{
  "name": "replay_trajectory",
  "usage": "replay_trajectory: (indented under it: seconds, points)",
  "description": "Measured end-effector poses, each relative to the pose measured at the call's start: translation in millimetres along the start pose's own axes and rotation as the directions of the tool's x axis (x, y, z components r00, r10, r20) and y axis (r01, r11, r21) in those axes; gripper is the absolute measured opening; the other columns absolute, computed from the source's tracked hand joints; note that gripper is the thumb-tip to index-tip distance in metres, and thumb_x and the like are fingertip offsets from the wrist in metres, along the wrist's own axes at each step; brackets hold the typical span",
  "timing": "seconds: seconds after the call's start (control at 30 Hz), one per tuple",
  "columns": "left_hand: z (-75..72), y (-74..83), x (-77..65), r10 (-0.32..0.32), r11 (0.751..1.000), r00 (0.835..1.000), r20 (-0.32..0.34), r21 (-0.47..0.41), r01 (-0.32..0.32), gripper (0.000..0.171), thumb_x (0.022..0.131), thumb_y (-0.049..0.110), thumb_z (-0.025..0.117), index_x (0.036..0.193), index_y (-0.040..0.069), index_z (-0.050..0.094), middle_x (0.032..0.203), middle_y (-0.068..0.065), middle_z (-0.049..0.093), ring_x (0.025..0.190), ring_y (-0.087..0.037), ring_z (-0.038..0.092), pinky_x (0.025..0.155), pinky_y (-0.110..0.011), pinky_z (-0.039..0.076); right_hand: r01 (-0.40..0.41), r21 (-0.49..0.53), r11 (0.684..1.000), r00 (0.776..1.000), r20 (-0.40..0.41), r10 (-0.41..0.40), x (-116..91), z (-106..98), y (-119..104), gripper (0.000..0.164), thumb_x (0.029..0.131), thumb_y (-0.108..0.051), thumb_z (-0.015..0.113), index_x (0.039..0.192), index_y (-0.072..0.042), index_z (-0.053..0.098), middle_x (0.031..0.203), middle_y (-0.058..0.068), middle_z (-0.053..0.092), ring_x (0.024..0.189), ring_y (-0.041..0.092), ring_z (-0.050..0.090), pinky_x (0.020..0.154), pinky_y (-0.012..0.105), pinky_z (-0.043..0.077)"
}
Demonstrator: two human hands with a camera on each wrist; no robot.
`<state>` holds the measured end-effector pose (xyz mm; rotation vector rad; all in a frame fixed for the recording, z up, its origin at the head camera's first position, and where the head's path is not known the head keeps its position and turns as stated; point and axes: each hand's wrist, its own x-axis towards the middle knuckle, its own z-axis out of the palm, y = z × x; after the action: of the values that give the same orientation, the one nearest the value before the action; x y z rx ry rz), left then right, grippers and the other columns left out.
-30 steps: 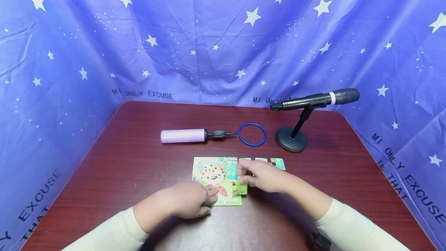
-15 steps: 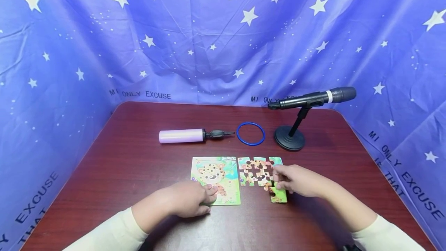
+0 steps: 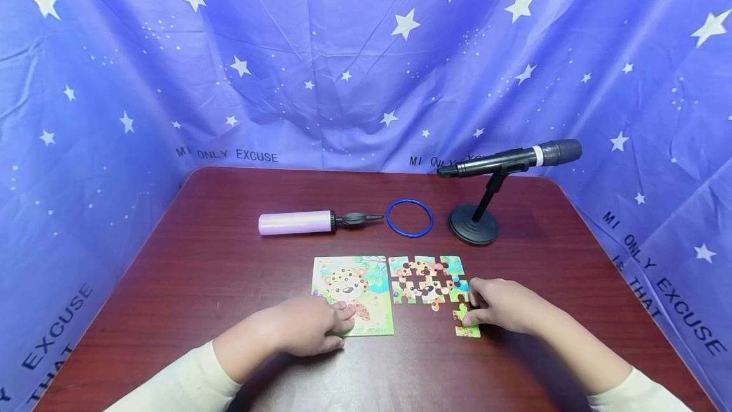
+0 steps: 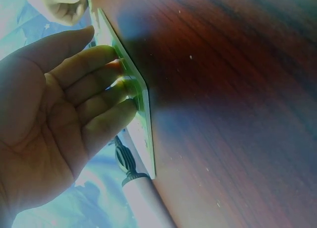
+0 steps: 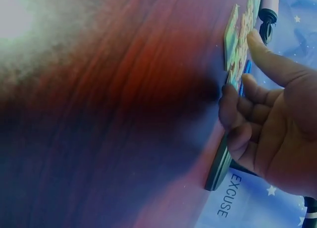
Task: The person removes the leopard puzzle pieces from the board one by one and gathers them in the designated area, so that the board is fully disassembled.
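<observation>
My left hand (image 3: 305, 326) rests its straight fingertips on the lower left of a puzzle board (image 3: 377, 310) with a cartoon leopard. The left wrist view shows this palm (image 4: 54, 109) and the board's edge (image 4: 147, 109) side-on. Right of the board lie several joined puzzle pieces (image 3: 427, 290) in two rows. Below their right end is a green puzzle piece (image 3: 469, 329), flat on the table. My right hand (image 3: 506, 304) has its thumb at that piece and its index finger near the upper pieces' right edge. In the right wrist view, thumb and fingers (image 5: 229, 106) stand apart, loosely bent.
Behind the puzzle lie a pink hand pump (image 3: 296, 222) with a black nozzle and a blue ring (image 3: 409, 235). A black microphone (image 3: 515, 159) leans on a round-based stand (image 3: 473, 224) at the back right. The reddish-brown table (image 3: 200, 253) meets a starry blue curtain (image 3: 320, 49).
My right hand carried the green piece from over the board to the right and down to the table below the joined pieces. The left hand stayed on the board.
</observation>
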<state>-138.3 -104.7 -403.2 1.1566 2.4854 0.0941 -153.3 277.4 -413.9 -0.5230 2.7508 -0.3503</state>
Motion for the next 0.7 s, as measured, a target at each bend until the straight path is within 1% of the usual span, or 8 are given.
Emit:
replay_trajectory:
  seconds: [0.07,0.13,0.4,0.53,0.7]
  points:
    - [0.0,0.3,0.1,0.003,1.000,1.000,0.000,0.003,-0.003,0.045,0.096,0.042,0.058,0.139,0.029,0.057,0.150,0.009,0.046,0.137,-0.020,0.046,0.112,-0.052,0.038,-0.016,-0.031,0.999,1.000,0.005,0.016,-1.3,1.6,-0.2,0.041,0.076,-0.053,0.076,0.077,-0.022,0.049,0.066,-0.011,0.046,0.058,0.003,0.040,0.055,0.023,0.034]
    - [0.4,0.3,0.4,0.004,1.000,1.000,0.000,0.002,-0.004,0.046,0.096,0.042,0.058,0.139,0.028,0.057,0.150,0.009,0.046,0.137,-0.020,0.046,0.112,-0.051,0.038,-0.025,-0.051,0.998,1.000,0.003,0.025,-1.7,2.8,0.0,0.041,0.075,-0.052,0.076,0.076,-0.021,0.049,0.066,-0.010,0.046,0.058,0.004,0.040,0.055,0.024,0.034]
    - [0.6,0.4,0.4,0.006,1.000,1.000,-0.007,0.003,-0.006,0.047,0.095,0.044,0.060,0.139,0.029,0.056,0.149,0.010,0.046,0.135,-0.018,0.048,0.109,-0.044,0.043,-0.052,-0.026,0.998,0.999,-0.013,0.052,2.4,5.1,4.4,0.042,0.075,-0.050,0.077,0.074,-0.021,0.048,0.065,-0.008,0.046,0.058,0.007,0.040,0.055,0.024,0.034]
    - [1.0,0.1,0.7,0.016,1.000,1.000,-0.012,0.009,-0.016,0.046,0.095,0.044,0.059,0.139,0.029,0.057,0.149,0.009,0.046,0.135,-0.018,0.049,0.108,-0.042,0.044,-0.049,-0.019,0.999,0.999,-0.020,0.049,3.2,5.8,6.5,0.041,0.075,-0.050,0.077,0.073,-0.021,0.048,0.064,-0.008,0.045,0.058,0.006,0.039,0.055,0.024,0.033]
    - [0.9,-0.2,0.9,0.016,1.000,1.000,-0.011,0.009,-0.016,0.046,0.095,0.044,0.059,0.139,0.029,0.057,0.149,0.009,0.047,0.134,-0.019,0.050,0.108,-0.042,0.044,-0.027,-0.030,0.999,0.999,-0.041,0.026,4.7,6.2,8.4,0.040,0.076,-0.049,0.076,0.072,-0.021,0.047,0.063,-0.009,0.044,0.058,0.005,0.039,0.055,0.023,0.033]
